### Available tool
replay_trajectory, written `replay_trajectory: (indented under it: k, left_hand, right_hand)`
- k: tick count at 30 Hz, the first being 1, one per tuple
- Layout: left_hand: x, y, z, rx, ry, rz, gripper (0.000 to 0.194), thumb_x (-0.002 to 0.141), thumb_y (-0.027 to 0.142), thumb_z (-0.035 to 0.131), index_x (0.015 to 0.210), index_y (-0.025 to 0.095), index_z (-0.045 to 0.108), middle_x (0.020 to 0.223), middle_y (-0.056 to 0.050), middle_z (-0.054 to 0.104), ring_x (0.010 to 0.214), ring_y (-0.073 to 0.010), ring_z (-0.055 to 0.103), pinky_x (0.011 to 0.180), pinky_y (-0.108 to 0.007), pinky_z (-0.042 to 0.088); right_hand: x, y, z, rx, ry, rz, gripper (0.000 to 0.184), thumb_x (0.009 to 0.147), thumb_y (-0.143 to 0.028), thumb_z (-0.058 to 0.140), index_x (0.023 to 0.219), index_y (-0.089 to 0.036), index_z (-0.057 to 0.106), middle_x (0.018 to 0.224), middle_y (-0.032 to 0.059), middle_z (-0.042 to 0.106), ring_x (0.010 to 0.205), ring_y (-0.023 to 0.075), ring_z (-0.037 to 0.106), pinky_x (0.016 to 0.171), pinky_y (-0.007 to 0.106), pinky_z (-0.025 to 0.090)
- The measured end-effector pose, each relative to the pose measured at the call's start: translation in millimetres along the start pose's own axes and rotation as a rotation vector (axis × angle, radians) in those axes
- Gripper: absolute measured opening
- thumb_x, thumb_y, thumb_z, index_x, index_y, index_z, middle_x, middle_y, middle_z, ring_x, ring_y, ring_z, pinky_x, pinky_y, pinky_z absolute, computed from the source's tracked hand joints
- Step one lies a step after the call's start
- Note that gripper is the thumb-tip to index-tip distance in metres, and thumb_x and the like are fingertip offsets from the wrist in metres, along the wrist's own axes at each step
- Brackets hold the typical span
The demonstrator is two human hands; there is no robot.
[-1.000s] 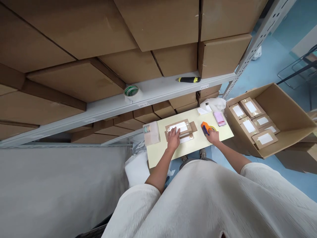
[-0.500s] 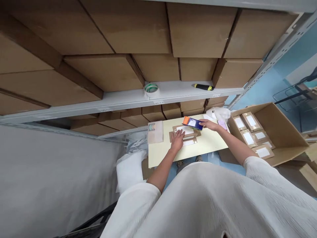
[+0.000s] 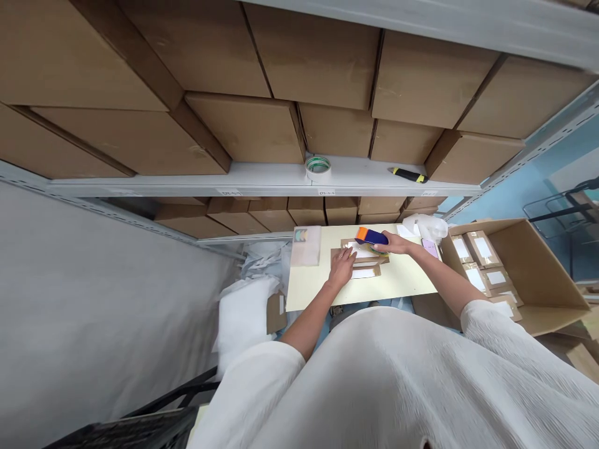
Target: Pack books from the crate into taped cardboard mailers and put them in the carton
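Observation:
A small flat cardboard parcel with a white label lies on a pale yellow table. My left hand presses flat on the parcel's left end, fingers spread. My right hand grips an orange and blue tape dispenser and holds it over the parcel's far edge. A second, smaller labelled piece lies just in front of the parcel.
A translucent box stands at the table's left. A pink phone and white wrapping lie at its right. An open carton holds several labelled parcels. A tape roll and a knife rest on the shelf.
My right hand lifted the tape dispenser from the table's right part and carried it left over the parcel. My left hand stayed on the parcel. The camera turned leftward.

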State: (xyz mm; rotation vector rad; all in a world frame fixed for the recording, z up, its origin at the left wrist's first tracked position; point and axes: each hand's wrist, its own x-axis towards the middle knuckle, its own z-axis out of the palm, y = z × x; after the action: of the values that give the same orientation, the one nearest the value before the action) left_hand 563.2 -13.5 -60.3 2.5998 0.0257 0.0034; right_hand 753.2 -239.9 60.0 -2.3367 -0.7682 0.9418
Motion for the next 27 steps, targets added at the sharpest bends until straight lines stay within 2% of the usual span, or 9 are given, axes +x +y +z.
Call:
replay_trajectory:
  k: [2,5,9,12,15,18,21,24,27]
  left_hand:
    - [0,-1,-0.1,0.0,-0.003,0.005,0.063,0.097,0.01,0.05,0.157,0.026,0.063,0.17,-0.012,0.054,0.161,-0.0333,0.045,0.126,-0.057,0.044]
    - [0,-2,-0.3,-0.002,-0.004,0.007,0.063,0.097,0.009,0.048,0.156,0.025,0.064,0.17,-0.012,0.054,0.161,-0.0332,0.045,0.126,-0.056,0.044]
    - [0,-3,-0.5,-0.036,0.007,0.004,0.061,0.097,0.007,0.047,0.153,0.024,0.067,0.169,-0.012,0.056,0.16,-0.0325,0.047,0.126,-0.055,0.045]
    - [1,-5,-3.2,-0.118,0.039,-0.008,0.054,0.098,0.008,0.049,0.144,0.023,0.072,0.161,-0.012,0.063,0.155,-0.0306,0.053,0.127,-0.054,0.046]
    - [4,-6,-11.8,-0.3,0.139,-0.122,0.044,0.1,0.012,0.049,0.134,0.022,0.076,0.147,-0.011,0.073,0.142,-0.0276,0.064,0.123,-0.05,0.051]
    - [14,-3,-26.2,-0.582,0.255,-0.333,0.032,0.104,0.021,0.051,0.125,0.022,0.075,0.131,-0.011,0.079,0.124,-0.0243,0.073,0.111,-0.042,0.059]
    - [29,6,-39.7,-0.85,0.248,-0.482,0.021,0.102,0.027,0.061,0.118,0.022,0.073,0.117,-0.009,0.082,0.106,-0.0214,0.078,0.098,-0.037,0.062]
    - [41,20,-45.7,-0.995,0.227,-0.508,0.02,0.096,0.027,0.07,0.115,0.021,0.069,0.106,-0.008,0.083,0.096,-0.0209,0.08,0.09,-0.036,0.062]
    - [47,33,-45.1,-1.035,0.216,-0.51,0.024,0.092,0.03,0.075,0.113,0.022,0.066,0.095,-0.006,0.083,0.094,-0.022,0.08,0.089,-0.036,0.061]
  right_hand:
    - [0,-2,2,-0.054,0.019,-0.012,0.05,0.078,-0.05,0.088,0.112,-0.024,0.061,0.109,0.009,0.078,0.091,0.0274,0.071,0.076,0.034,0.056]
    - [3,-3,3,-0.113,0.061,-0.054,0.049,0.073,-0.043,0.09,0.105,-0.024,0.059,0.103,0.0079,0.076,0.085,0.0261,0.069,0.074,0.034,0.054]
    - [7,-1,5,-0.005,0.02,-0.152,0.048,0.07,-0.037,0.087,0.106,-0.024,0.057,0.107,0.0062,0.074,0.092,0.0259,0.069,0.077,0.033,0.056]
    - [9,2,7,0.074,0.003,-0.154,0.049,0.067,-0.035,0.086,0.105,-0.024,0.056,0.107,0.0042,0.072,0.093,0.0253,0.068,0.078,0.033,0.057]
    - [9,8,8,0.121,-0.004,-0.118,0.05,0.067,-0.036,0.087,0.104,-0.024,0.056,0.102,0.0023,0.07,0.09,0.0242,0.067,0.078,0.035,0.057]
    - [7,13,9,0.154,0.0,-0.113,0.05,0.066,-0.033,0.086,0.104,-0.025,0.055,0.1,0.0014,0.069,0.091,0.0241,0.066,0.079,0.036,0.057]
    - [5,15,10,0.183,0.015,-0.118,0.049,0.064,-0.029,0.085,0.101,-0.024,0.054,0.099,0.0001,0.068,0.091,0.0238,0.066,0.08,0.035,0.057]
    - [4,15,11,0.194,0.016,-0.119,0.048,0.063,-0.027,0.084,0.101,-0.024,0.055,0.098,-0.0004,0.068,0.091,0.0236,0.066,0.082,0.035,0.058]
    - [3,15,11,0.208,0.019,-0.123,0.047,0.064,-0.027,0.084,0.102,-0.024,0.055,0.098,-0.0001,0.068,0.092,0.0242,0.066,0.084,0.037,0.058]
